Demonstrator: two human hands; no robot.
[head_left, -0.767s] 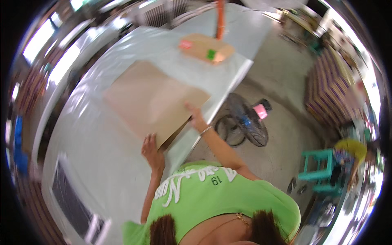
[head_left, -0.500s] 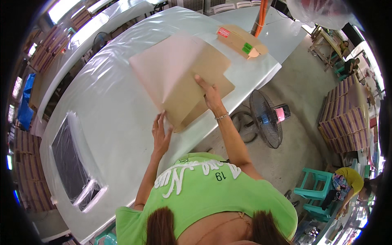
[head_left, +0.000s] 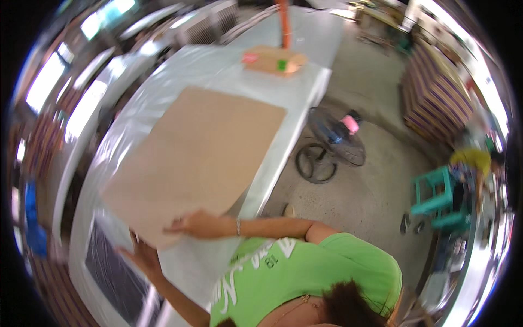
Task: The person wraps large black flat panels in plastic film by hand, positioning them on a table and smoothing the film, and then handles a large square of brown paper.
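A large flat sheet of brown cardboard (head_left: 201, 147) lies on the plastic-covered table (head_left: 188, 267). My right hand (head_left: 202, 225) rests on the sheet near its closest edge, fingers stretched out toward the left. At the sheet's near left corner is my left hand (head_left: 144, 257), its thumb and fingers apart; motion blur hides whether it touches the edge. A dark panel under clear plastic (head_left: 114, 267) lies on the table just left of my left hand.
A brown carton (head_left: 267, 60) with red and green labels stands at the table's far end, by an orange upright (head_left: 285, 24). Right of the table stand a black fan (head_left: 335, 133), green stools (head_left: 436, 191) with a person in yellow (head_left: 471, 159), and a striped stack (head_left: 436, 90).
The cardboard, bent and raised in part before, now lies flat with a plain brown face up. My right hand has moved from its right part to the near edge. The whole view has turned.
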